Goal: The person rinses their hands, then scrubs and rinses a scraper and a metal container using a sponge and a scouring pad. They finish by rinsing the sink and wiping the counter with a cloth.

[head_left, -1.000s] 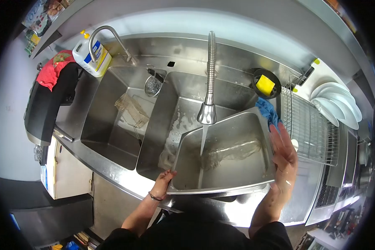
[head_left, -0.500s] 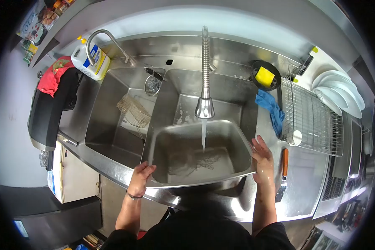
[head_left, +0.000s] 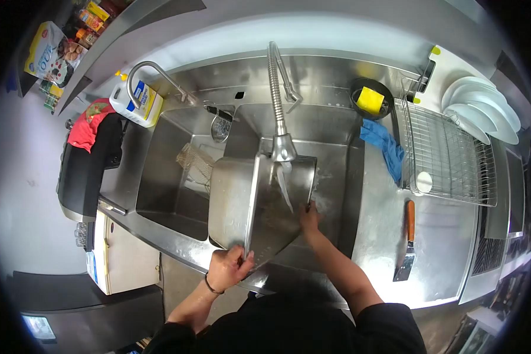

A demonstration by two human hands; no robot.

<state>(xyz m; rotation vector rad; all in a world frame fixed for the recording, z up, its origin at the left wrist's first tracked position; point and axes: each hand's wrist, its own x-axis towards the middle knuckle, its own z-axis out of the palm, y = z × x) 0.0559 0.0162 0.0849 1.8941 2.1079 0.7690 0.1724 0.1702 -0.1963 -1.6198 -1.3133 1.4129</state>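
A deep steel pan point(head_left: 231, 197) stands tilted up on its side in the right sink basin, its rim upright and its opening facing right. My left hand point(head_left: 230, 268) is closed on the pan's near rim corner. Lower in the basin, my right hand point(head_left: 309, 217) is at the pan's right edge, fingers partly hidden, seeming to grip it. Water runs from the spring-neck faucet point(head_left: 283, 147) into the pan's opening.
The left basin point(head_left: 165, 177) holds a wire basket point(head_left: 196, 165) and a strainer point(head_left: 220, 128). On the right are a black pan point(head_left: 382, 89) with a yellow sponge point(head_left: 370, 101), blue cloth point(head_left: 383, 143), scraper point(head_left: 408, 236), dish rack point(head_left: 448, 156) and plates point(head_left: 481, 106). A jug point(head_left: 137, 103) stands back left.
The pan has gone from nearly level, with water in it, to tipped on its side. My right hand has moved left and down into the basin; my left hand has shifted right.
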